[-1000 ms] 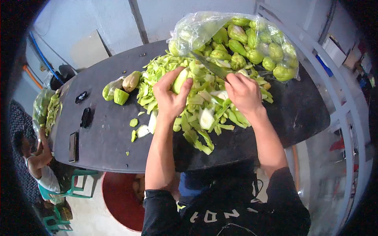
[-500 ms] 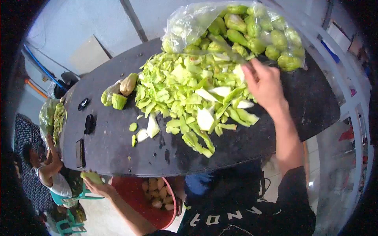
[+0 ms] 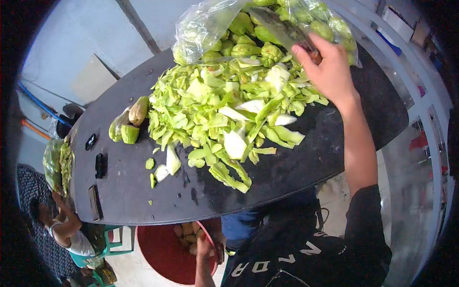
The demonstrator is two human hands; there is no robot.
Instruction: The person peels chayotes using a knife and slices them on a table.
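My right hand (image 3: pixel 332 71) is closed around the handle of a knife (image 3: pixel 284 29), its broad blade slanting up and left over the green chayotes (image 3: pixel 244 49) in a clear plastic bag (image 3: pixel 203 24). Below the blade spreads a large heap of pale green peelings (image 3: pixel 210 107) with several white slices. My left hand (image 3: pixel 204 247) is down below the table edge, at the right side of a red tub (image 3: pixel 158 256). Peeled pieces (image 3: pixel 187 233) lie inside that tub, close to the fingers. Whether this hand holds anything is not visible.
Several chayotes (image 3: pixel 137 111), one cut, sit left of the heap on the dark table (image 3: pixel 129 191). Small black objects (image 3: pixel 99 166) and a dark phone-like slab (image 3: pixel 94 202) line its left side. Another person (image 3: pixel 67 227) sits at far left beside a bagged green pile (image 3: pixel 53 162).
My left hand has moved right and down from the table's left edge to the tub; the pale green piece it held is out of sight. My right hand has lifted the knife toward the bag.
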